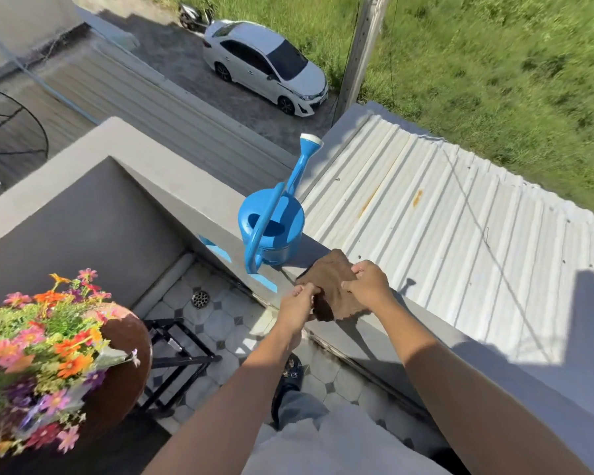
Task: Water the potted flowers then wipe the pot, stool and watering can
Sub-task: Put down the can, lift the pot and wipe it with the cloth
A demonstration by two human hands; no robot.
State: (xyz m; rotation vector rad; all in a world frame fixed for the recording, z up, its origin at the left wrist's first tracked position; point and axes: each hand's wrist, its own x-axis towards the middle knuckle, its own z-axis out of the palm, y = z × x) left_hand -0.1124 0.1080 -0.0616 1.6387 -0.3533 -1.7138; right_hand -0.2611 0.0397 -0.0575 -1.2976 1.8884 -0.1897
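A brown cloth (330, 286) lies on top of the grey balcony wall (172, 173), and both hands hold it. My left hand (297, 305) grips its near left edge and my right hand (369, 284) pinches its right edge. Just beyond the cloth a blue watering can (271, 228) stands upright on the wall, spout pointing away. At the lower left is a brown pot (127, 365) full of colourful flowers (38, 341). It rests on a black metal stool (175, 358), mostly hidden behind the pot.
The balcony floor is tiled, with a round drain (200, 298) in the corner. Beyond the wall lies a corrugated metal roof (443, 214). Far below are a white car (268, 65) and grass. My shoe (290, 375) is on the tiles beside the wall.
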